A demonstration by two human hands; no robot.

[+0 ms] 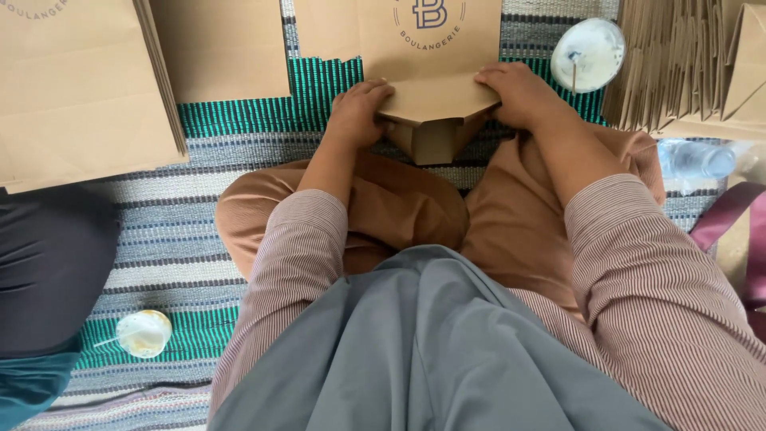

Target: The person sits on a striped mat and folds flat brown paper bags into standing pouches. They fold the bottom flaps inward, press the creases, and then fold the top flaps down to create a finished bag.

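Observation:
A flat brown paper bag (435, 48) with a dark round print lies on the striped mat in front of my crossed legs. Its bottom end is folded into a pointed flap (439, 100). My left hand (357, 112) presses on the left side of that fold, fingers curled over its edge. On the right corner of the fold rests my right hand (519, 94), palm down. Both forearms wear striped pinkish sleeves.
Stacks of brown paper bags lie at the far left (76, 96), the back middle (223, 48) and the right (690, 64). A lidded plastic cup (588, 54) stands at the back right, another cup (144, 333) at the near left. A clear bottle (694, 160) lies at the right. Dark fabric (48, 263) covers the left.

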